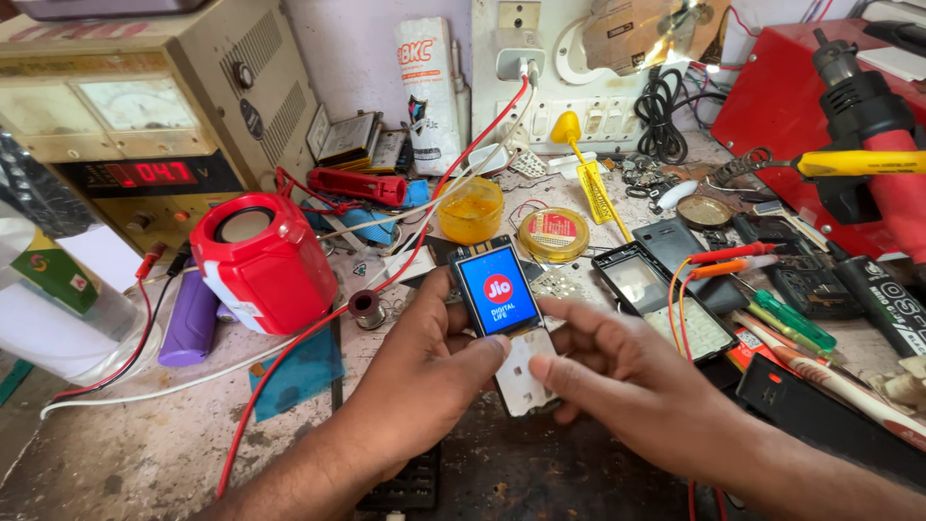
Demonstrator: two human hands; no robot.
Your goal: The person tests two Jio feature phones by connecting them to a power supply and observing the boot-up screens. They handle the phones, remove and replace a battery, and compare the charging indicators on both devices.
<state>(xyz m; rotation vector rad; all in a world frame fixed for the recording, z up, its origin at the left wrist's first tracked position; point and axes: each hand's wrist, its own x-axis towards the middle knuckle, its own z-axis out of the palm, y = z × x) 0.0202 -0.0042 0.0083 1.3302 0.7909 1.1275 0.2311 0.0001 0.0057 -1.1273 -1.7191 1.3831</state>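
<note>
A small phone board (508,323) with no casing is held between both hands above the workbench. Its screen is lit blue with a red round logo, and a bare white keypad sheet lies below the screen. My left hand (424,362) grips the board's left edge, thumb against the keypad's lower left. My right hand (617,371) holds the right side, with a fingertip on the keypad sheet and another finger along the screen's lower edge.
A red speaker (260,260) and a purple cylinder (188,318) stand at the left before a bench power supply (145,135). A yellow cup (471,209), a round tin (553,233), phone parts (666,280), screwdrivers (791,323), probes and a hot-air tool (868,125) crowd the right. Red and white wires cross the bench.
</note>
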